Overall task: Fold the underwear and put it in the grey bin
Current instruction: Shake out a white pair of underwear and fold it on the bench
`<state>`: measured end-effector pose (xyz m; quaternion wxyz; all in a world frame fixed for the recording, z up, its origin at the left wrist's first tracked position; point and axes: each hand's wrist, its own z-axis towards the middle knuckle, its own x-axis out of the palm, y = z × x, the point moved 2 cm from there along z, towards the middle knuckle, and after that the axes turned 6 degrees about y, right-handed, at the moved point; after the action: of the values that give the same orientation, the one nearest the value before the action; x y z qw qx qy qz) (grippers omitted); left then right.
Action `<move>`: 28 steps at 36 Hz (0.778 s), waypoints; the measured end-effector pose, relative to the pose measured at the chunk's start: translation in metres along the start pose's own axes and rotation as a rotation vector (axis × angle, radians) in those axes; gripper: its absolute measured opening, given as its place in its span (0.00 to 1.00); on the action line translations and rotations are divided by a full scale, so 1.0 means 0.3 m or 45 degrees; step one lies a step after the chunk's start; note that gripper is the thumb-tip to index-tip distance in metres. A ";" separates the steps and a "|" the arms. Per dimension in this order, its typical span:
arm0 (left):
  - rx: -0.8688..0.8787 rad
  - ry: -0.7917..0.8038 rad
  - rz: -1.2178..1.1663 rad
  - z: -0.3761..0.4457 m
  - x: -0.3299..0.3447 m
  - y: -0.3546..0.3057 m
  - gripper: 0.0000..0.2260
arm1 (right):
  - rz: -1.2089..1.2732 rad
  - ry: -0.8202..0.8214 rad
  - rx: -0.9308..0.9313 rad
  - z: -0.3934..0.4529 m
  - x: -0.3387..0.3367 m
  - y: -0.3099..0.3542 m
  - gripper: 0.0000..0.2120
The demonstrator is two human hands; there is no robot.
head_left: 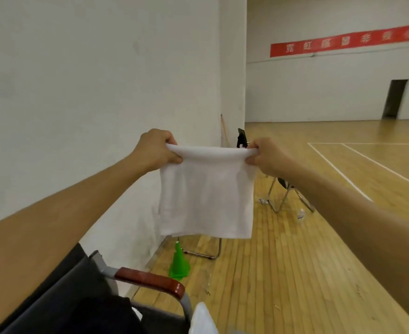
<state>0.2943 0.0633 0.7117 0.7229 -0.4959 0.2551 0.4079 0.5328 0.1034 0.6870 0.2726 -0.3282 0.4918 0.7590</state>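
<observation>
From the head camera I see both arms stretched forward and a white, soft-cloth pair of underwear (206,191) held up in the air between them, hanging flat like a sheet — its top edge pulled fairly taut, its lower hem loose and clear of the floor. My left hand (156,150) grips the top left corner, fingers curled over the rolled edge with the thumb pinching from below; my right hand (266,156) grips the top right corner in the same way, knuckles toward the camera. The cloth hangs in front of a plain white wall (90,92) and partly covers a metal-framed chair (203,251) standing on the pale wooden sports floor (295,261). Just below the hem a bright green plastic cone (179,263) stands on the floor near the wall. At the bottom left I see a dark padded chair with a reddish-brown wooden armrest (150,280) on a grey metal frame, and beside it, at the lower edge, a bit of white material (202,319) that I cannot identify. Further back, behind my right hand, stands another folding chair (285,196) — and on the far wall hangs a long red banner with pale characters (348,41).
</observation>
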 end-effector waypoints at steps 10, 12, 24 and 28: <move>-0.051 0.158 0.113 0.253 0.551 -0.095 0.10 | -0.315 0.089 0.012 0.183 -0.028 -0.558 0.01; -0.035 0.153 0.148 0.286 0.633 -0.092 0.10 | -0.375 0.080 -0.043 0.203 -0.002 -0.641 0.05; -0.055 0.609 0.180 0.181 1.685 0.327 0.06 | -0.214 0.515 0.206 -0.025 0.681 -1.480 0.02; -0.068 0.714 0.171 0.071 1.998 0.487 0.05 | -0.205 0.589 0.303 -0.144 0.915 -1.706 0.02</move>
<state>0.4922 0.3106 0.1818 0.5822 -0.5902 0.4663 0.3085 0.7451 0.2766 0.1731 0.2492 -0.4966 0.5990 0.5766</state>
